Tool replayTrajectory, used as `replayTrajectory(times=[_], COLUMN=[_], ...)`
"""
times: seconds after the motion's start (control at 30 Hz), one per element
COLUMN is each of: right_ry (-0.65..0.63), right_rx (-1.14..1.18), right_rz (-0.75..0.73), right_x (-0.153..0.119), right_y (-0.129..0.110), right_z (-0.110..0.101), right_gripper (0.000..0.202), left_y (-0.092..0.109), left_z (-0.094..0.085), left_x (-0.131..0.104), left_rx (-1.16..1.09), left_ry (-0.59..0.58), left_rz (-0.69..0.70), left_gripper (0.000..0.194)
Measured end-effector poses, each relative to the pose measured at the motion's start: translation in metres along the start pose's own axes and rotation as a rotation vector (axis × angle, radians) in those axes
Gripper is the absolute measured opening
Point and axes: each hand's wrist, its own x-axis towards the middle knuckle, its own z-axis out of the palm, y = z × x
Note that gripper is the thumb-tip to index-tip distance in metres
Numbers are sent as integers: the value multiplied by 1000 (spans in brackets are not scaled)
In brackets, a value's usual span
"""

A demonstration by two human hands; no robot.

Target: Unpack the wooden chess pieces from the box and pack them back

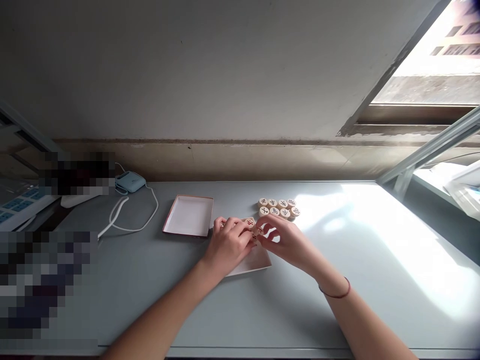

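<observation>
A shallow open box [258, 262] with pale inside sits in front of me, with several round wooden Chinese chess pieces [250, 223] along its far side. My left hand [233, 243] reaches over the box, its curled fingers resting on the pieces; what lies beneath the palm is hidden. Thumb and fingertips of my right hand [283, 237] pinch a chess piece [260, 231] at the box's right side, close to my left fingertips. Just beyond that hand, several more chess pieces [278, 206] stand stacked in rows on the table, marked faces toward me.
Left of the box lies a square box lid [189, 215], inside up. A light blue device [130, 181] and a white cable [139, 230] are at the table's back left, near a power strip [18, 205]. Sunlight falls on the grey table [300, 310] at right.
</observation>
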Motion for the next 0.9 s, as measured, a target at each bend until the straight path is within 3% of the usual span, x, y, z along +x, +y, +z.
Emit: replayTrajectory(times=[0.2,0.43,0.6,0.73,0.8,0.9], right_ry=[-45,18,26,147,220,207], right_rx=[-210,-418,-369,-329,-421,-615], right_rz=[-115,-211,-202,-100,30,228], right_x=[1,2,4,16,28,49], right_y=[-5,0,7,9,10,7], right_z=[4,16,17,2,-6,-10], right_gripper=[8,11,7,13,18,24], left_y=[-15,-32,-38,-39,-39,-38], left_z=[-16,-36,-39,-38,-38,-36], left_x=[-4,-11,-16,-17,-16,-15], left_rx=[-82,-11,-22,-43,-47,-47], left_ry=[11,-159,-221,-245,-248,-242], left_rz=[-29,-187,-209,-204,-203,-206], left_gripper=[16,41,48,44,43,43])
